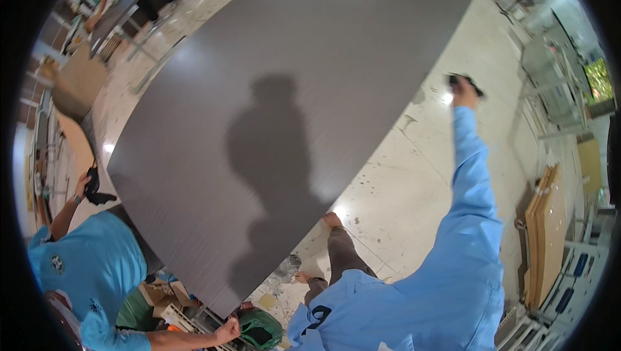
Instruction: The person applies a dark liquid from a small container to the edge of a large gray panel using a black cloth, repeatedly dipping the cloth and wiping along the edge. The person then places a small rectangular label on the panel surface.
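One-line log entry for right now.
right hand: grips blurred dark object; left hand: not visible; grey board: lying flat; co-worker: left, holding black item

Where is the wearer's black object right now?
The black object is at the head view's upper right, in the person's right hand, right of the grey panel.

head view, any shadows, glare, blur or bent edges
Head view: a dark shadow across the large flat grey-brown panel; same view, glare on that panel and the shiny cream floor; same view, the bare right hand and the small black object it holds look blurred; same view, fisheye bending bows the panel's left edge.
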Action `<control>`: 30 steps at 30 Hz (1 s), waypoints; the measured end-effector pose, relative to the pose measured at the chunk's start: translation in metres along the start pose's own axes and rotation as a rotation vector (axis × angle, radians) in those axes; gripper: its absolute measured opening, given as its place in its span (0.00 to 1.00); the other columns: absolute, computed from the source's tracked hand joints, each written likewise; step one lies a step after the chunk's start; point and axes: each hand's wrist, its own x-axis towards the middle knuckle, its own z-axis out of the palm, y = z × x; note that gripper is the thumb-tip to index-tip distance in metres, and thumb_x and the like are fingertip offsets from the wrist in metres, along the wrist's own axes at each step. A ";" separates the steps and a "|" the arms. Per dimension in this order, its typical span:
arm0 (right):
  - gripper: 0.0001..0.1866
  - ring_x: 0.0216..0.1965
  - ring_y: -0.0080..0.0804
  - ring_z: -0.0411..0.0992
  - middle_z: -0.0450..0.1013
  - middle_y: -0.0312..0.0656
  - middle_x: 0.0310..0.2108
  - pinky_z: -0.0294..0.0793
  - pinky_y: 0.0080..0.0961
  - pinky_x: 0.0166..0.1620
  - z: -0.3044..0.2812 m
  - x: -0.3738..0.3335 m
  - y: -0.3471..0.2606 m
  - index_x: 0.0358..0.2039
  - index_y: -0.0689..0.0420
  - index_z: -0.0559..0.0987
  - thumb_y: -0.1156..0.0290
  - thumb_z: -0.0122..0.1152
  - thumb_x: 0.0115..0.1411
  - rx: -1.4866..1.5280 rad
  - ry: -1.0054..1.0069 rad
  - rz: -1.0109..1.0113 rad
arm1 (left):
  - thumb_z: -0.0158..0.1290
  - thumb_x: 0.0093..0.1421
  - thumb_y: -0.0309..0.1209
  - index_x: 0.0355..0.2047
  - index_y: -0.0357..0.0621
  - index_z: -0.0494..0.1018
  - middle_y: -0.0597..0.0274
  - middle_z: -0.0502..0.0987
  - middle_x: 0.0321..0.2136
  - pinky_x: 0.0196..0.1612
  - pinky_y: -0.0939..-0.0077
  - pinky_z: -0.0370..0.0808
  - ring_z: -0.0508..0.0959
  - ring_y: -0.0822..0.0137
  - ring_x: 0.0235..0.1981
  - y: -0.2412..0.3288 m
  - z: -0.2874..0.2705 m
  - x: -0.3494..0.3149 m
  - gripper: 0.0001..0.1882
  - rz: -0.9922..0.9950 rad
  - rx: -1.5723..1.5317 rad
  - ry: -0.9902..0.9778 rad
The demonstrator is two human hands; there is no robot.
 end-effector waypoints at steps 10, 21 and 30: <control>0.18 0.52 0.47 0.75 0.79 0.40 0.50 0.76 0.42 0.56 0.086 -0.177 -0.111 0.47 0.46 0.84 0.77 0.58 0.58 0.336 -0.429 -0.851 | 0.58 0.64 0.28 0.43 0.32 0.76 0.51 0.82 0.34 0.28 0.61 0.78 0.80 0.60 0.27 0.008 0.010 0.001 0.11 0.103 0.100 -0.015; 0.18 0.54 0.44 0.74 0.78 0.40 0.50 0.76 0.40 0.55 0.008 -0.104 -0.105 0.48 0.52 0.83 0.75 0.59 0.56 0.211 -0.290 -0.954 | 0.58 0.65 0.28 0.44 0.30 0.75 0.48 0.83 0.35 0.30 0.59 0.80 0.82 0.58 0.29 0.033 0.011 -0.018 0.12 0.087 0.191 0.046; 0.19 0.49 0.51 0.80 0.82 0.51 0.46 0.78 0.42 0.54 0.047 0.062 0.094 0.49 0.52 0.84 0.63 0.69 0.56 -0.018 -0.140 0.392 | 0.58 0.65 0.28 0.45 0.28 0.75 0.46 0.83 0.36 0.31 0.57 0.82 0.83 0.57 0.30 0.059 0.000 -0.013 0.13 0.133 0.198 0.078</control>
